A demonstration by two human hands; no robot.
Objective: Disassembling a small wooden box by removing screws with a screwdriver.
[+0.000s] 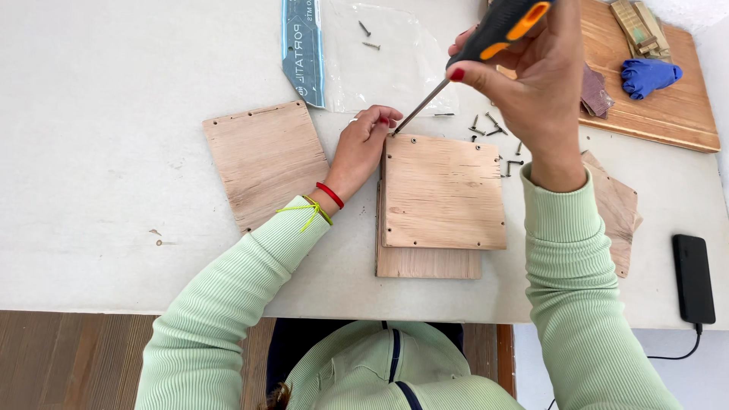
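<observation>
Plywood is what I see under both hands: a square wooden panel (pixel 444 192) with small holes along its edges lies on a second wooden piece (pixel 427 262), about midway along the desk (pixel 99 114) and close to its near edge. My right hand (pixel 531 83) is closed around the black and orange handle of a screwdriver (pixel 477 53), held tilted, its metal shaft running down and left so the tip meets the panel's far left corner. My left hand (pixel 363 148) rests just beside that corner, fingers curled against the panel's left edge and touching the spot where the tip sits; I cannot tell whether they pinch a screw. Another plywood sheet (pixel 266 163) lies flat to the left, apart from the stack. Loose screws (pixel 490 127) are scattered just beyond the panel's far right corner. A clear plastic bag (pixel 380 61) sits toward the far edge, and a black phone (pixel 692 277) lies near the right edge
</observation>
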